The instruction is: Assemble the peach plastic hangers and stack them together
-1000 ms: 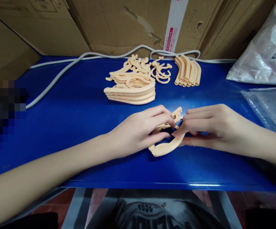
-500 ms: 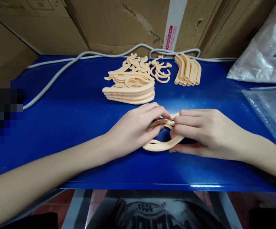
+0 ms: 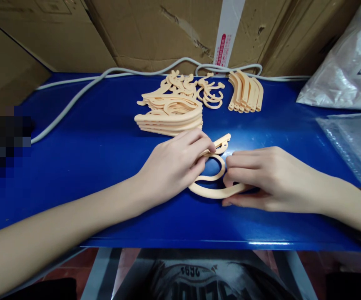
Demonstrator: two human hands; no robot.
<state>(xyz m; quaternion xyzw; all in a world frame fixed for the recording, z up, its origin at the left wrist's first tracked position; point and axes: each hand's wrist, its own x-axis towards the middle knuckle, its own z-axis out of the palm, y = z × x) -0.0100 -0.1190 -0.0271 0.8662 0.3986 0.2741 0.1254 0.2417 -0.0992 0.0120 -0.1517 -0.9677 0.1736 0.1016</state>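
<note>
My left hand [image 3: 180, 162] pinches a slim cream plastic piece [image 3: 222, 141], whose end sticks out up and to the right past the fingertips. Below it, a curved cream plastic part [image 3: 213, 192] with an inner loop lies low over the blue table. My right hand [image 3: 255, 177] grips this curved part at its right end, thumb beneath and fingers above. The two hands are a short way apart. Just behind my left hand sits a stack of curved cream parts [image 3: 170, 121].
Small cream hooks [image 3: 210, 93] and a row of short curved cream pieces [image 3: 245, 92] lie at the back of the blue table [image 3: 89, 175]. A white cable [image 3: 70, 104] runs before cardboard boxes [image 3: 145, 37]. Plastic bags [image 3: 345, 66] are at the right.
My left hand has moved slightly up and left, and the slim piece's end now shows above the curved part. The curved part has shifted slightly right with my right hand.
</note>
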